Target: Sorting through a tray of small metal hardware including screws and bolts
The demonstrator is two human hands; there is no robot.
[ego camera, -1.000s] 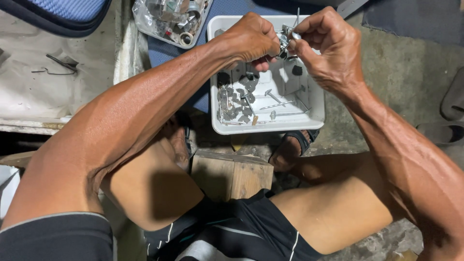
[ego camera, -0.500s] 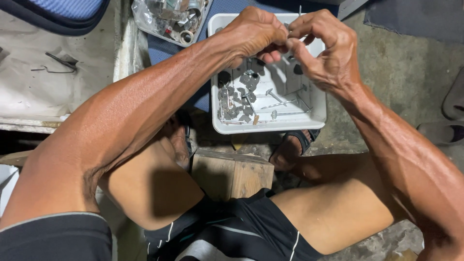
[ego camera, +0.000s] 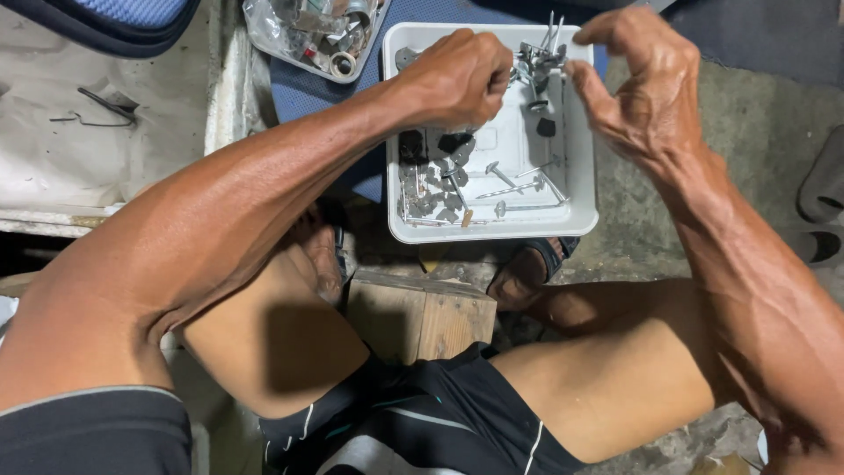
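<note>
At upper centre, above the white tray [ego camera: 580, 215], the left hand [ego camera: 457, 79] is pinching a small metal part [ego camera: 538, 63], probably light, rigid and spiky, best gripped by its body, while the right hand [ego camera: 646, 88] is hovering half-open beside it.

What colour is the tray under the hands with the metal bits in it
White. The tray shows best in the head view, beneath the left hand and right hand.

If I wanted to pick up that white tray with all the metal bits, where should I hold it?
Probably by the white tray's two short side rims, coming from above, one hand each side. It is shallow, flat and holds loose metal pieces, so lifting it level keeps them from sliding.
</note>
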